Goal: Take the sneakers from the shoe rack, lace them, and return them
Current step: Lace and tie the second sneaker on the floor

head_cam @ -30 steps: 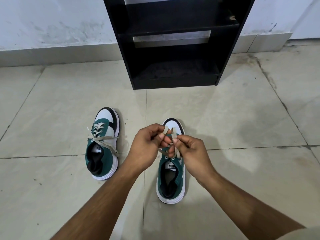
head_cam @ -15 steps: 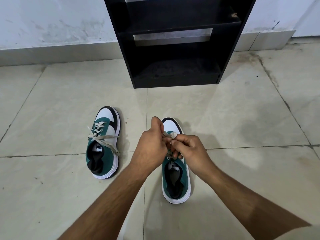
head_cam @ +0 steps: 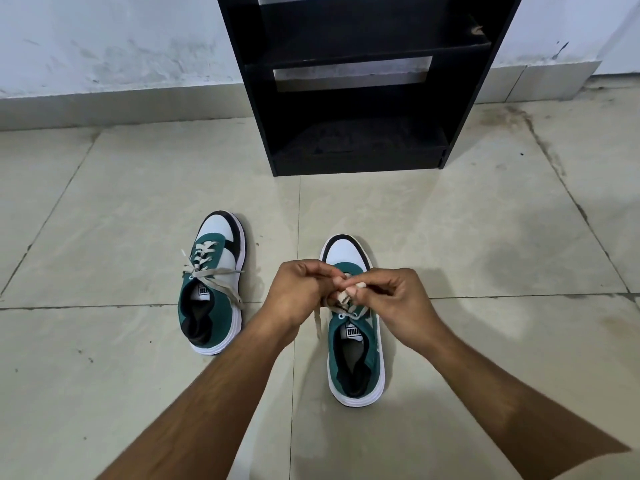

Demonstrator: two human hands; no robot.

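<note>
Since a moment ago, both hands have drawn slightly apart and lower over the right sneaker (head_cam: 355, 344), the knuckles now level. Both forearms reach forward from the bottom edge, converging above its lacing. That shoe lies on the tiled floor (head_cam: 467, 237), long axis running away from the person, toe toward the black shoe rack (head_cam: 353, 84). The left hand (head_cam: 298, 292) is curled, fingers pinching the beige lace (head_cam: 341, 299); the right hand (head_cam: 394, 296) pinches another part of it between thumb and forefinger. Well to the left, the left sneaker (head_cam: 211, 289) sits with its toe pointing the same way and its lace ends loose.
</note>
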